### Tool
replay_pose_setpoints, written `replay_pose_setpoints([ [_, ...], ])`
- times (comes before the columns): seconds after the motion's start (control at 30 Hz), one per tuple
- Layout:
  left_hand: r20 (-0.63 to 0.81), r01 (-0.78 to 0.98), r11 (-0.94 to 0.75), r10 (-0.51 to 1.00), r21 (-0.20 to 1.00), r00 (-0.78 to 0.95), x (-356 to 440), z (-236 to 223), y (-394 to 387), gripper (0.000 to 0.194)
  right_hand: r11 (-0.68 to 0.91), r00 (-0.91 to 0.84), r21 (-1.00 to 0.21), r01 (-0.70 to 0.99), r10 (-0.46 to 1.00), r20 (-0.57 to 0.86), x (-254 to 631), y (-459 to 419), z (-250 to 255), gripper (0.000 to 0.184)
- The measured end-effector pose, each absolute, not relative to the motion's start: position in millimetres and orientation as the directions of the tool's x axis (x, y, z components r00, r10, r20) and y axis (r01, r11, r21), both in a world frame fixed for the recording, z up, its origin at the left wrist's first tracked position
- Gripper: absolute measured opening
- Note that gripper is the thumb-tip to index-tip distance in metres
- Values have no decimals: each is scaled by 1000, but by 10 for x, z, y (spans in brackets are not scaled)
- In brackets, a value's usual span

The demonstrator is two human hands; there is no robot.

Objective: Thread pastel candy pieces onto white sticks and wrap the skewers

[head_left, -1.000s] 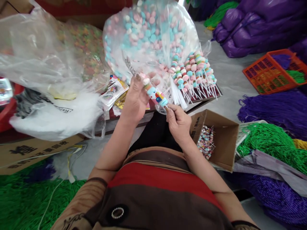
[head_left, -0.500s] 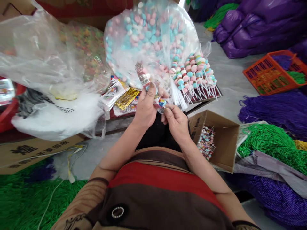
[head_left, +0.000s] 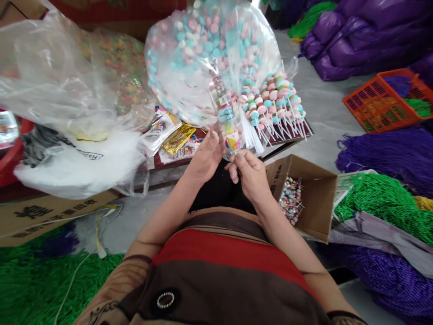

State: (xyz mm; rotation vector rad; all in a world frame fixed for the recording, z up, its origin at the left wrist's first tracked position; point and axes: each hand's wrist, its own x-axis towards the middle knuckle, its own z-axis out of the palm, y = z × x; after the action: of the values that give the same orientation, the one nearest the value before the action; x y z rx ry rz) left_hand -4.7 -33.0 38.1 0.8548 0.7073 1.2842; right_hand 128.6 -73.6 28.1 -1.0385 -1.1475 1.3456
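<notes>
My left hand (head_left: 205, 157) and my right hand (head_left: 249, 172) meet at the bottom of a wrapped candy skewer (head_left: 226, 115), which stands nearly upright in its clear printed sleeve. Both hands pinch the sleeve's lower end, fingers closed. Behind the skewer lies a big clear bag of pink, blue and white candies (head_left: 203, 49). A row of unwrapped candy skewers (head_left: 270, 106) rests on the low table's edge (head_left: 287, 142) to the right, next to a bundle of clear sleeves (head_left: 250, 133).
An open cardboard box (head_left: 313, 194) with finished skewers sits by my right knee. Crumpled plastic bags (head_left: 64, 99) fill the left. Purple and green bead strands (head_left: 382, 198) pile up on the right, with an orange crate (head_left: 382, 101) beyond.
The skewer has swung from lying slanted across my hands to nearly upright. My left hand slid down from its top to its base beside my right hand.
</notes>
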Motion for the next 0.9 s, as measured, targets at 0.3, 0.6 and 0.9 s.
replay_pose_setpoints([
  [0.3,40,-448,43,984,893,174,-12,303,-418,56,-34,-71,-974,-223,997,-19,1261,-723,308,46],
  [0.6,84,-518,-126,991,846,-104,-154,560,-95,50,182,33,-976,124,982,187,1367,-778,226,37],
  [0.9,39,-547,-166,971,820,-236,-89,528,137,24,149,-52,-951,271,989,140,1385,-774,252,16],
])
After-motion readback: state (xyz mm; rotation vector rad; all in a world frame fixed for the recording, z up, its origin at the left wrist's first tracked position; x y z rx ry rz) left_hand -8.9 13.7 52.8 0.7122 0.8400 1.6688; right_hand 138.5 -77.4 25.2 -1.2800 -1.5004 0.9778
